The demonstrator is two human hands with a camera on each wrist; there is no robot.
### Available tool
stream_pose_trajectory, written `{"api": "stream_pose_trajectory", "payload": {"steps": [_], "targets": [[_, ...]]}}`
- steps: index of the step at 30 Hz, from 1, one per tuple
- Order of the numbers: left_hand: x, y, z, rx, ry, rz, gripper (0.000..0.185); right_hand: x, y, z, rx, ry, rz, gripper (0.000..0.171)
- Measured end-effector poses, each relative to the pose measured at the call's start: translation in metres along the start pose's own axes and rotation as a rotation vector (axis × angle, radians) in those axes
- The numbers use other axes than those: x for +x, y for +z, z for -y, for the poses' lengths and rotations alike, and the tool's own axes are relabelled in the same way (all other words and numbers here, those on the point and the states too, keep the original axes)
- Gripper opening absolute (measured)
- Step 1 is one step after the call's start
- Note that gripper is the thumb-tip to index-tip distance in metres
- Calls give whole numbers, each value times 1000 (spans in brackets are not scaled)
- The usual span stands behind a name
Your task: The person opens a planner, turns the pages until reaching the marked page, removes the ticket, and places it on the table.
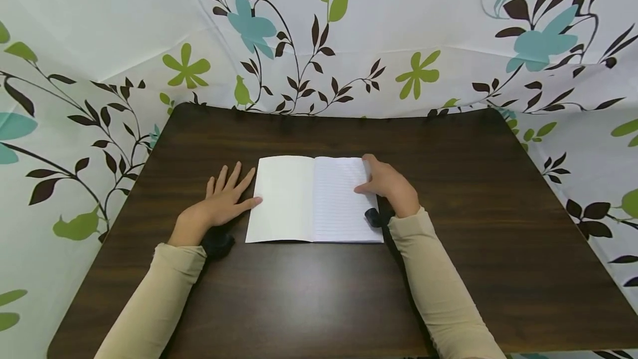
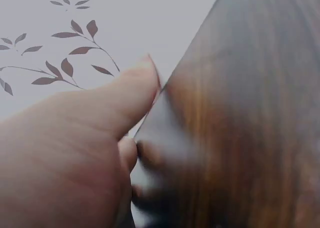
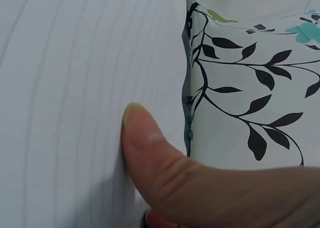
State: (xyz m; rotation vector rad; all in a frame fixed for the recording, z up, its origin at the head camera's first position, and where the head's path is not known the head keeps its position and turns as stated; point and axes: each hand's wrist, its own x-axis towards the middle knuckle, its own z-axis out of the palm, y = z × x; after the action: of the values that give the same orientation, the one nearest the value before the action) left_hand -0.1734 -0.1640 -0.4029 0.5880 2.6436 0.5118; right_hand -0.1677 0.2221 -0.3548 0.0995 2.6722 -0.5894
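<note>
An open notebook (image 1: 309, 198) lies flat in the middle of the dark wooden table (image 1: 319, 292), with a blank left page and a lined right page (image 3: 75, 88). My left hand (image 1: 239, 187) rests flat on the table beside it, fingers spread, and its thumb (image 2: 100, 108) touches the left page's edge. My right hand (image 1: 371, 176) is at the notebook's right edge. Its thumb (image 3: 150, 148) presses on the lined page while the fingers curl round the edge, pinching the page.
A white cloth with green, teal and dark leaf prints (image 1: 349, 43) walls the table on the left, back and right. Black wrist straps (image 1: 216, 242) sit on both wrists. Bare wood surrounds the notebook on every side.
</note>
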Motion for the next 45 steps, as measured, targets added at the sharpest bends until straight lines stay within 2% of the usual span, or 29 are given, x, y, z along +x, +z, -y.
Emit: {"api": "stream_pose_trajectory", "payload": {"steps": [2,6,10,15,21,24,29,32,36,41,45], "targets": [[0,1,1,-3,-5,-2,81,0,0,1,-41,-2,11,89],[3,-3,-2,-5,-3,-2,81,-1,-2,1,-153,-4,24,86],[13,-12,-9,7,43,-12,79,-5,-4,-4,-192,25,-3,82],[23,-18,-14,34,76,-18,77,-11,-3,-7,-169,46,-56,76],[22,-16,-12,33,64,-31,76,-9,0,-3,-66,22,-82,72],[19,-12,-9,13,66,-42,75,-6,-2,-3,-11,42,-59,79],[14,-6,-4,-4,54,-46,75,-2,-8,-4,28,53,-28,102],[12,-3,-1,-15,47,-54,75,-4,-11,-1,51,67,-27,103],[9,-1,3,-21,42,-61,75,-8,-13,6,46,73,-32,93],[6,1,9,-24,40,-70,75,-11,-16,12,36,57,7,79],[3,5,13,-39,32,-68,75,-11,-18,9,5,-5,47,42]]}}
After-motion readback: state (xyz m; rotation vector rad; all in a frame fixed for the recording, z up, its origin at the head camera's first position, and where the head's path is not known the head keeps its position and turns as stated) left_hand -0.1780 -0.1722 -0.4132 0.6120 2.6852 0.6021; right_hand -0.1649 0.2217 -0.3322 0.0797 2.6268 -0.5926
